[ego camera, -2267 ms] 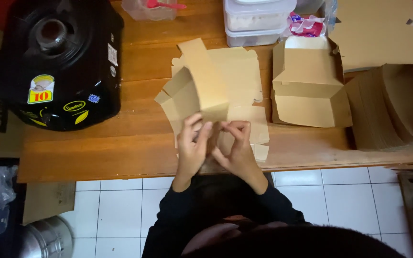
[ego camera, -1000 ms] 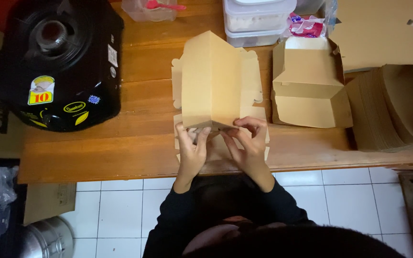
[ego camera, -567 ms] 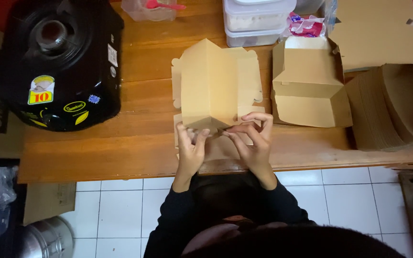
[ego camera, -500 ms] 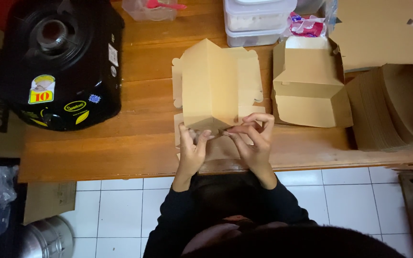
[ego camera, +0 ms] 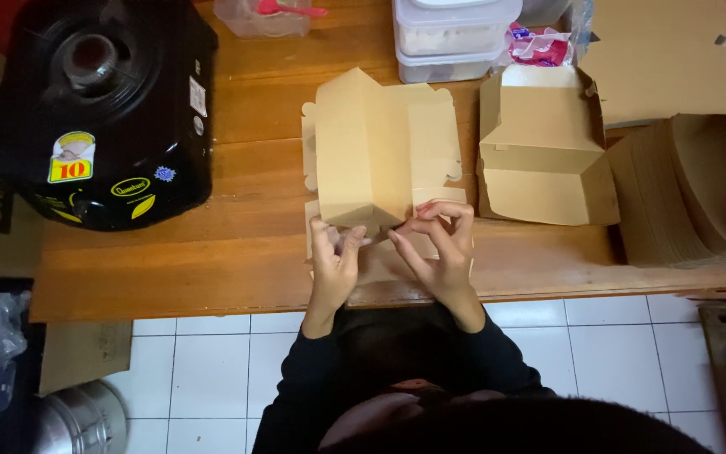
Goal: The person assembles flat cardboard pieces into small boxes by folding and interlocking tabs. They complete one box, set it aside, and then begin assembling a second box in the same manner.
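A brown cardboard box blank (ego camera: 376,155), partly folded, lies on the wooden table (ego camera: 212,261) in front of me. My left hand (ego camera: 334,256) pinches its near left corner. My right hand (ego camera: 439,240) grips the near right flap, fingers curled over the fold. Both hands meet at the box's near edge. One long panel stands raised along the middle of the blank.
A folded brown box (ego camera: 544,151) stands open just to the right. A stack of flat cardboard blanks (ego camera: 691,193) lies at far right. A black round appliance (ego camera: 98,101) fills the left. Clear plastic containers (ego camera: 455,34) sit at the back. White tiled floor lies below.
The blank went from a loosely held, tilted sheet to lying flat with a raised panel. My hands slid to its near edge and my right fingers curled onto the flap.
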